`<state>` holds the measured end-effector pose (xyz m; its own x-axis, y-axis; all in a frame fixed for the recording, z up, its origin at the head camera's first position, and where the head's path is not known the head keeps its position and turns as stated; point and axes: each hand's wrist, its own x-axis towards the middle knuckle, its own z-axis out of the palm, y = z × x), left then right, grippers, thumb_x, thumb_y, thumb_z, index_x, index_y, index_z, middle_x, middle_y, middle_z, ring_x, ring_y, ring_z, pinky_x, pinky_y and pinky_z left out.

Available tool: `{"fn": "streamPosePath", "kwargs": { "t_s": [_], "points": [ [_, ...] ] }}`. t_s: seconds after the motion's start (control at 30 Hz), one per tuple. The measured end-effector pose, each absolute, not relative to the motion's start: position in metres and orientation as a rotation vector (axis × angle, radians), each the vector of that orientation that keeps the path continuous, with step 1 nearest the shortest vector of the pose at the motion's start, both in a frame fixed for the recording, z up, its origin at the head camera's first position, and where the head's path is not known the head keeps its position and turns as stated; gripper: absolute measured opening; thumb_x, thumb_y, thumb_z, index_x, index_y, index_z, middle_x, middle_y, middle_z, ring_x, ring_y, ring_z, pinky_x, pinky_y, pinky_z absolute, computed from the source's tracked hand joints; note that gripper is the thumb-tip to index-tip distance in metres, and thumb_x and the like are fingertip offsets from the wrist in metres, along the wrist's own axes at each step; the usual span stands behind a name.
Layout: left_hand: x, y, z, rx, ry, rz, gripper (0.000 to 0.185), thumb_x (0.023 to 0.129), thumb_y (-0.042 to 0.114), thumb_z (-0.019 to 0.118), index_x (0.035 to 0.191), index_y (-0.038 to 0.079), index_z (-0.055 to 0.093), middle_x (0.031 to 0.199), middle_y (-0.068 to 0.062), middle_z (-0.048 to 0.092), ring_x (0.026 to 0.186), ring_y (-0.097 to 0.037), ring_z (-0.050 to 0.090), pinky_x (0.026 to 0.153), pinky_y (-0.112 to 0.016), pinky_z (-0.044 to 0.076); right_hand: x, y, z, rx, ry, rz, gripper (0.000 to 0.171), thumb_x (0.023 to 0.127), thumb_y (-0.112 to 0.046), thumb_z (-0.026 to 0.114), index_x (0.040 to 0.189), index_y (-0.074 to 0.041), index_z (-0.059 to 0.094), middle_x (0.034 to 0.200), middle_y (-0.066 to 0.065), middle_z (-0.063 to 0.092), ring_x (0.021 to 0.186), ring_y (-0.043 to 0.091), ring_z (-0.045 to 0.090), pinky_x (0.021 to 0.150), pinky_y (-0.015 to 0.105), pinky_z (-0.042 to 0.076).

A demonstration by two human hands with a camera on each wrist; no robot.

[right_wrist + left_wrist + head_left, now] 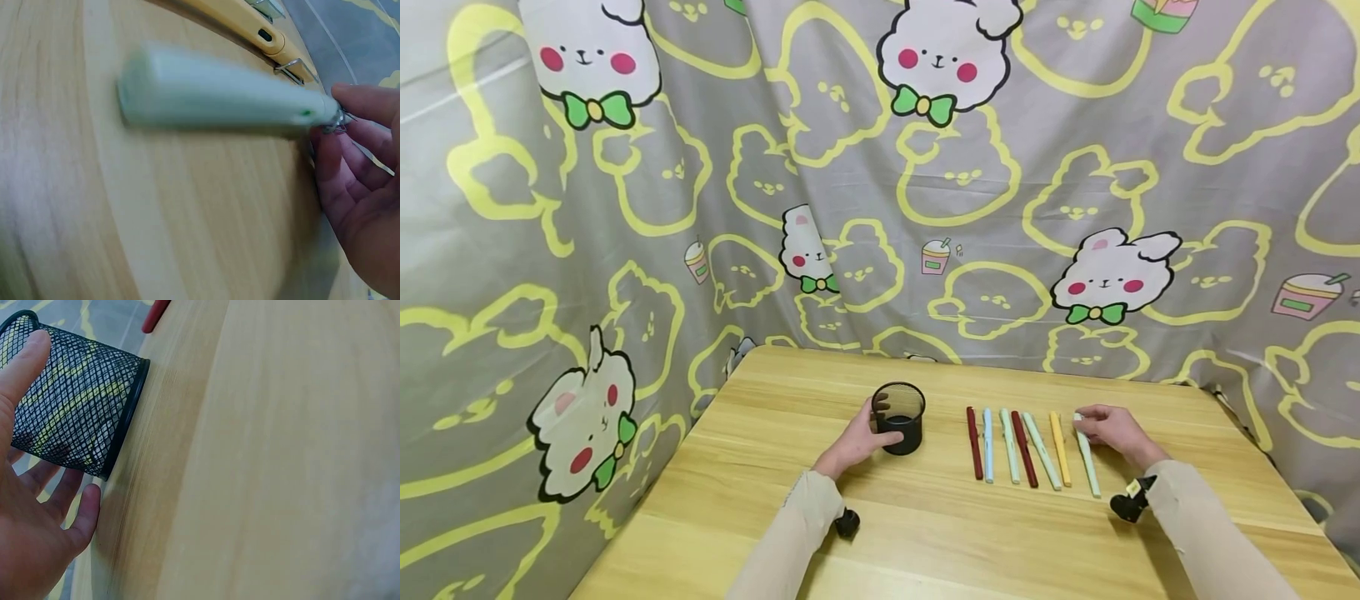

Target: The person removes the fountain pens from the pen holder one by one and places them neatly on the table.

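My left hand (858,440) holds a black mesh pen cup (901,429) that stands upright on the table. In the left wrist view, the thumb lies along one side of the mesh (75,400) and the other fingers are on the opposite side. At the right end of a row of pens, my right hand (1116,432) pinches the upper, clip end of a pale green pen (1087,462). The right wrist view has this pen (225,94) large and blurred, its clip partly hidden by the fingertips. A yellow pen (1061,450) lies just left of it.
Left of the yellow pen lie two more pale green pens (1042,452), two dark red pens (974,443) and a light blue pen (988,446), side by side on the wooden table (940,542). Patterned grey curtains (850,183) hang behind and at the left.
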<state>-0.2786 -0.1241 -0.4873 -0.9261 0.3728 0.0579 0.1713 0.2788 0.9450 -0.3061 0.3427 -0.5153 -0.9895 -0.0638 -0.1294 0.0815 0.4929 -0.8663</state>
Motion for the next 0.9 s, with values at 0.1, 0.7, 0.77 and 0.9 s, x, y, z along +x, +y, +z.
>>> {"fn": "streamPosePath", "kwargs": {
  "t_s": [0.1, 0.7, 0.77, 0.9],
  "points": [
    [-0.2797, -0.1235, -0.4882, 0.521, 2.368, 1.713, 0.076, 0.086, 0.014, 0.071, 0.145, 0.003, 0.026, 0.139, -0.028, 0.036, 0.123, -0.042, 0.039, 0.098, -0.054, 0.034, -0.3065, 0.3425, -0.5157, 0.015, 2.625, -1.478, 0.052, 0.091, -0.018, 0.065, 0.126, 0.017, 0.047, 0.11, 0.022, 0.061, 0.078, 0.011, 0.06, 0.067, 0.028, 0.052],
    [-0.2808, -0.1223, -0.4873, 0.507, 2.339, 1.736, 0.075, 0.086, 0.014, 0.071, 0.146, 0.005, 0.026, 0.14, -0.029, 0.034, 0.124, -0.042, 0.039, 0.098, -0.053, 0.034, -0.3095, 0.3376, -0.518, -0.038, 2.766, -1.36, 0.046, 0.087, -0.018, 0.069, 0.118, 0.014, 0.056, 0.093, 0.014, 0.066, 0.07, 0.016, 0.062, 0.062, 0.028, 0.052],
    [-0.2809, -0.1223, -0.4877, 0.505, 2.333, 1.745, 0.075, 0.086, 0.014, 0.071, 0.146, 0.006, 0.026, 0.14, -0.029, 0.034, 0.124, -0.042, 0.038, 0.098, -0.054, 0.034, -0.3087, 0.337, -0.517, -0.039, 2.765, -1.355, 0.046, 0.087, -0.018, 0.069, 0.117, 0.014, 0.056, 0.091, 0.013, 0.066, 0.069, 0.016, 0.061, 0.061, 0.029, 0.051],
    [-0.2807, -0.1224, -0.488, 0.501, 2.324, 1.757, 0.075, 0.086, 0.014, 0.071, 0.146, 0.006, 0.026, 0.141, -0.028, 0.035, 0.125, -0.043, 0.037, 0.099, -0.055, 0.033, -0.3074, 0.336, -0.5156, -0.035, 2.769, -1.339, 0.046, 0.087, -0.019, 0.069, 0.116, 0.014, 0.056, 0.089, 0.012, 0.067, 0.068, 0.017, 0.059, 0.059, 0.03, 0.049]
  ]
}}
